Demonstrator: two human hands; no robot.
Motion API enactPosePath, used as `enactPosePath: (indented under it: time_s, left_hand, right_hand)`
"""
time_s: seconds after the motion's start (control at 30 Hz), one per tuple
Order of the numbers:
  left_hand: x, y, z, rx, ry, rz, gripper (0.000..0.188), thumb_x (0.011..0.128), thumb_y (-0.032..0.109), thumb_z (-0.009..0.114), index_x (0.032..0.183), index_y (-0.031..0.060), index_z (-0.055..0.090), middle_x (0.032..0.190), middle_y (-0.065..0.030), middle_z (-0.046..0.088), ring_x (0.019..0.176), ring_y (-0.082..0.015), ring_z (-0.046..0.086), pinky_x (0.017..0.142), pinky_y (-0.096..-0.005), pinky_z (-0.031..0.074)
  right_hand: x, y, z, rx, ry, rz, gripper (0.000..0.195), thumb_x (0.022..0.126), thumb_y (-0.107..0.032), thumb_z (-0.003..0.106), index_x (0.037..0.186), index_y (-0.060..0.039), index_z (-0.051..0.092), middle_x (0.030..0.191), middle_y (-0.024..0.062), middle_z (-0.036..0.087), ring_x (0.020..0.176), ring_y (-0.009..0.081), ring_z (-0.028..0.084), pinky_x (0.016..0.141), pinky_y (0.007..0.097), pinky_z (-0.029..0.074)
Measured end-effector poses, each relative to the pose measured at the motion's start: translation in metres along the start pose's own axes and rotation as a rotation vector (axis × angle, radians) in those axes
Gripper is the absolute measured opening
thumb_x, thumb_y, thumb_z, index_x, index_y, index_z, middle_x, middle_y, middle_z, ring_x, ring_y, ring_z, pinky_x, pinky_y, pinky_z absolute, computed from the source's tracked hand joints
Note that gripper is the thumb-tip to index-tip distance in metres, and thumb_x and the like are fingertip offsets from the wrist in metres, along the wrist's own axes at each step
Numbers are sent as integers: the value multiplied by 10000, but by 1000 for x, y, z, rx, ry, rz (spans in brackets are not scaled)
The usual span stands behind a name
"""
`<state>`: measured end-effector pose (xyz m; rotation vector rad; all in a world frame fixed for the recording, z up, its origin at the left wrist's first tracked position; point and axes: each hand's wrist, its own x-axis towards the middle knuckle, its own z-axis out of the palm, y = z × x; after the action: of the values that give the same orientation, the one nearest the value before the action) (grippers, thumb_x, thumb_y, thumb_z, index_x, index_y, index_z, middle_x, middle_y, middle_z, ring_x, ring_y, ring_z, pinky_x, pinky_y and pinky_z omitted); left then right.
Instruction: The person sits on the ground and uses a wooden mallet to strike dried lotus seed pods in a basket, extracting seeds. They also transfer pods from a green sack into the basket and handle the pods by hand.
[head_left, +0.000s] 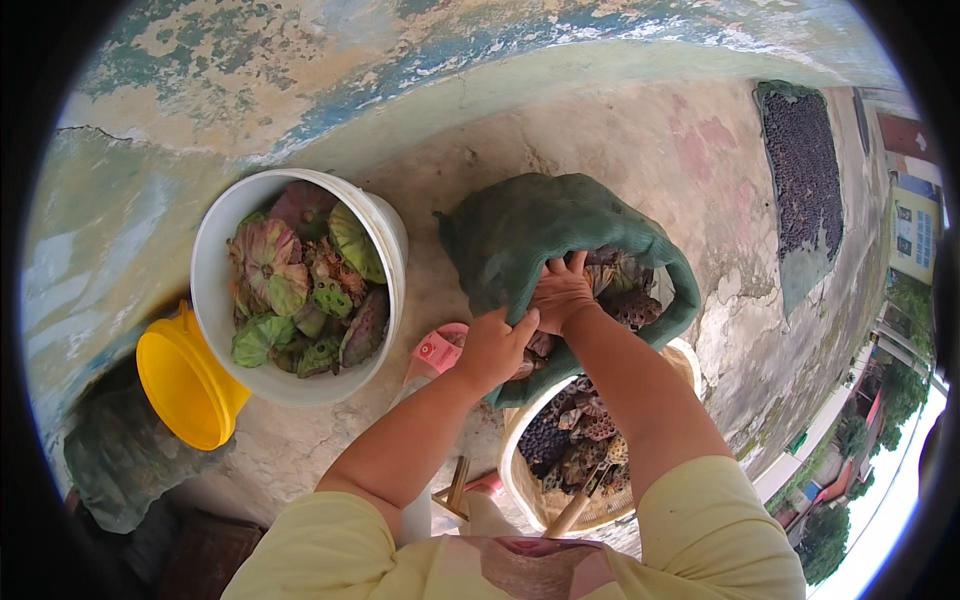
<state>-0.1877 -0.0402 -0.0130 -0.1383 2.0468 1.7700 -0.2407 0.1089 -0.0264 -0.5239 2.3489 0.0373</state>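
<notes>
A green mesh bag (517, 232) lies on its side with its mouth toward me, holding dried brown lotus seed pods (632, 306). My left hand (491, 349) grips the near left edge of the mouth, thumb on top. Inside the opening is my right hand (561, 298), back up and fingers spread among the pods; its fingertips are partly hidden, so whether it holds one cannot be told. Below the bag, a round woven basket (517, 480) contains dark lotus seeds (544, 435) and dry pods. A wooden-handled tool (568, 516) leans across its near rim.
At left, a white bucket (397, 225) holds green and purplish lotus pods (268, 270). Beside it a yellow bucket (176, 382) lies tilted near the painted wall (187, 97). Far right, dark seeds (806, 165) spread over a mesh sheet (804, 281). My pink slipper (442, 349) is near the bag.
</notes>
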Motion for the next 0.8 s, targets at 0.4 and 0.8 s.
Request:
enactPosePath:
  time_s: [0.4,0.8]
  left_hand:
    - [7,26,-26,-257,-103,-392,334,957,288,560,878,-31,617,668,-48,588,638,-110,524,602,-316,442]
    - [14,11,-41,-163,-91,-405,320,953,310,589,899,-5,609,726,-13,562,690,-101,488,622,-298,427]
  right_hand:
    - [71,5,-29,139,-133,-166,489,857,-385,478,1243,-107,594,1339,132,547,1245,332,480,1068,469,313]
    - [109,13,41,151,193,-225,555,870,-451,477,1297,-103,539,1391,100,503,1319,325,395,1112,514,227]
